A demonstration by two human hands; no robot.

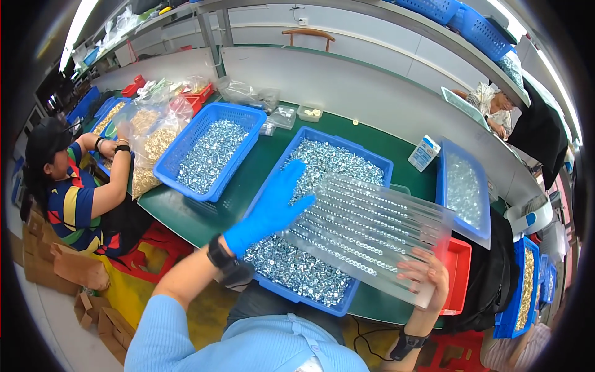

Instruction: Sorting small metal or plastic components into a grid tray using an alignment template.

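Observation:
A clear plastic grooved tray (365, 232) carries several rows of small shiny metal parts. It lies tilted over a large blue basket (291, 296) heaped with small silvery metal parts (310, 270). My right hand (427, 276), bare, grips the tray at its right end, fingers over the top face. Blue-gloved, my left hand (273, 201) is over the basket at the tray's left edge. Its fingers are stretched out and its thumb points toward the tray; whether it touches the tray I cannot tell.
Left stands a second blue basket (214, 149) of silvery parts, then a bag of brass-coloured parts (155, 146) beside a seated co-worker (77, 180). On the right are a blue bin (465, 192), a red tray (457, 276) and a small white-blue box (424, 153). A partition (347, 93) lines the back.

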